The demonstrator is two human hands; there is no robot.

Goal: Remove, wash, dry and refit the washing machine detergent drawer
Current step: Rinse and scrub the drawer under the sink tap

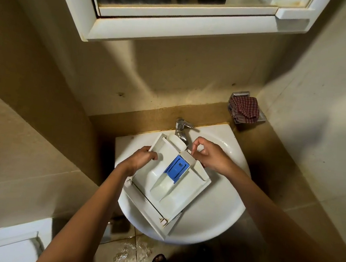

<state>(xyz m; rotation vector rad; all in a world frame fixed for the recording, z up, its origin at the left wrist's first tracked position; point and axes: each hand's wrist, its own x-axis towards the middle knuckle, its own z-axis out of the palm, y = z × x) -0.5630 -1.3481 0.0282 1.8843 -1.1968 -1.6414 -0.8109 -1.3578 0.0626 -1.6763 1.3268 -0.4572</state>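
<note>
Left hand [141, 158] grips left edge of detergent drawer [173, 197], held over washbasin [211, 225], centre of frame. Removal done; washing seems in hand; drying, refit left. Compartments look without powder; blue siphon cap [176, 169] sits in middle one. Right hand [210, 156] curled at rear partition, grasp unclear. Checked cloth [244, 110] in wall holder, right of centre.
</note>
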